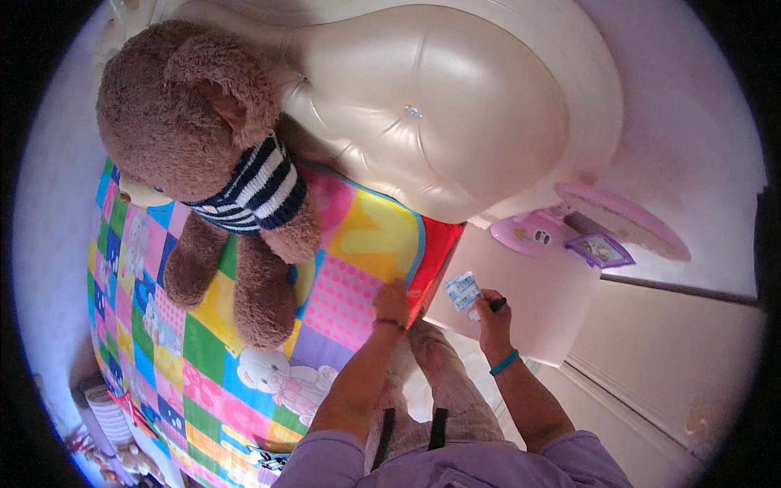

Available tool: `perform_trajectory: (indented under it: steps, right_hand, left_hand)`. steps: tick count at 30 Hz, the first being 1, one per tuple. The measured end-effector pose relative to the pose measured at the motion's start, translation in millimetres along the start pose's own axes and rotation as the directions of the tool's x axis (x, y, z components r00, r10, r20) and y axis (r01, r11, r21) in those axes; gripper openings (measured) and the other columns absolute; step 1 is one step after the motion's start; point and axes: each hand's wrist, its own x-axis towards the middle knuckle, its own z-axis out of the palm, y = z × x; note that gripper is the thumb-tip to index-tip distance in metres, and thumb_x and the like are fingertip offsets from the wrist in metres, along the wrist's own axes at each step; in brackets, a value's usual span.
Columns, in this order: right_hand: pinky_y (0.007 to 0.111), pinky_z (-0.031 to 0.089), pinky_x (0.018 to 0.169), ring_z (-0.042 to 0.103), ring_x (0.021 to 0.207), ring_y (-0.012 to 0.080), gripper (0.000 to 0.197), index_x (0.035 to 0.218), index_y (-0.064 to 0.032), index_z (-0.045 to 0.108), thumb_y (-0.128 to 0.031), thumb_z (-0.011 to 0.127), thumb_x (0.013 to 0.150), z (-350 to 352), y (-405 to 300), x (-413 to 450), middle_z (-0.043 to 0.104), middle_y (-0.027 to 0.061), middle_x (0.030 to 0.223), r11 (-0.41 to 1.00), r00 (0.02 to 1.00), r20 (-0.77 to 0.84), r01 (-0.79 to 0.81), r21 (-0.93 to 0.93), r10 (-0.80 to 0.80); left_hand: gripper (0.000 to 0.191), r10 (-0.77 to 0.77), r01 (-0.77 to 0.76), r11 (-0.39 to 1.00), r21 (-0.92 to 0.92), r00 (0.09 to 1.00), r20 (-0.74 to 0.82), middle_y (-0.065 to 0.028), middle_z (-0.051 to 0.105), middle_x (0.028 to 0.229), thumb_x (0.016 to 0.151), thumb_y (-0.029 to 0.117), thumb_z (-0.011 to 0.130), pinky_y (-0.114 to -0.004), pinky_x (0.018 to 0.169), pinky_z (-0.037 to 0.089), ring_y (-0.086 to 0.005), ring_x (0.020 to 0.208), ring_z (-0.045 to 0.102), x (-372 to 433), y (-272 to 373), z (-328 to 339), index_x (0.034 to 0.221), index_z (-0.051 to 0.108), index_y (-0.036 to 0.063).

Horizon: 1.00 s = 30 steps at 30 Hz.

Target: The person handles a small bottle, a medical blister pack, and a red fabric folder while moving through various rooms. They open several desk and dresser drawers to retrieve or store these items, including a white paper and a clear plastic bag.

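Note:
My right hand [495, 314] holds a small blue-and-white printed packet [462, 291] together with a short black object [498, 304], above the pale pink top of a bedside cabinet [537, 305]. A teal band circles that wrist. My left hand [392, 303] rests on the edge of the multicoloured patchwork bedcover [341, 287], close to its red border [434, 247]; its fingers are partly hidden, so whether they grip the cloth is unclear. Further left, a large brown teddy bear [177, 116] in a striped knit top sits on the bed.
A cream tufted headboard [439, 104] rises behind the bed. A pink oval mirror [622, 219] on a stand and a small purple picture frame [601, 251] stand on the cabinet. Pale cabinet doors [665, 354] are at right. More items lie beyond the bed's lower-left edge.

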Motion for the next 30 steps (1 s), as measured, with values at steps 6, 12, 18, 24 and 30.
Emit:
perform_trajectory:
  steps: [6,12,18,24,30]
  right_hand:
    - [0.023,0.039,0.059,0.046,0.065,0.0084,0.006,0.080,-0.0029,0.055,-0.009,0.055,0.078,28,8,39,0.051,0.0003,0.072,0.990,0.989,0.045,-0.137,-0.016,0.138]
    - [0.026,0.037,0.053,0.046,0.061,0.0103,0.009,0.079,-0.0037,0.054,-0.011,0.058,0.075,118,42,84,0.051,0.0003,0.068,0.954,0.941,0.164,-0.300,0.001,0.296]
    - [0.036,0.041,0.055,0.050,0.062,0.0237,0.020,0.080,0.0010,0.055,-0.018,0.055,0.077,203,109,157,0.055,0.0106,0.071,0.961,0.966,0.003,-0.257,-0.100,0.259]
    - [0.038,0.043,0.065,0.055,0.076,0.0274,0.030,0.088,-0.0006,0.056,-0.028,0.053,0.077,212,117,167,0.059,0.0163,0.084,0.912,0.945,0.084,-0.280,-0.299,0.317]
    - [0.038,0.044,0.073,0.056,0.084,0.0300,0.031,0.093,-0.0025,0.058,-0.029,0.048,0.080,241,44,148,0.060,0.0160,0.089,0.935,0.895,0.446,0.138,-0.328,0.025]
  left_hand:
    - [0.037,-0.050,-0.109,0.903,-0.415,0.934,-0.354,-0.0149,0.054,0.082,0.076,0.015,0.051,-0.041,0.067,0.046,-0.0307,0.077,0.056,-53,-32,-33,0.110,0.042,0.0036]
    - [0.046,-0.165,0.026,0.673,-0.739,0.980,-0.116,-0.0192,0.052,0.102,0.070,0.004,0.045,-0.039,0.072,0.045,-0.0320,0.082,0.054,-86,-62,-94,0.116,0.043,0.0009]
    - [0.045,-0.087,-0.189,0.681,-0.708,0.938,-0.335,-0.0191,0.052,0.099,0.069,-0.001,0.044,-0.035,0.074,0.043,-0.0296,0.084,0.052,-81,-53,-80,0.114,0.045,-0.0021]
    - [0.047,-0.005,-0.191,0.687,-0.701,0.964,-0.267,-0.0190,0.052,0.089,0.069,0.001,0.047,-0.037,0.070,0.043,-0.0301,0.079,0.051,-77,-53,-77,0.116,0.043,-0.0013]
    - [0.049,0.020,-0.241,0.673,-0.700,0.951,-0.309,-0.0177,0.051,0.084,0.069,0.002,0.047,-0.039,0.069,0.043,-0.0313,0.078,0.051,-74,-55,-65,0.118,0.042,-0.0004]
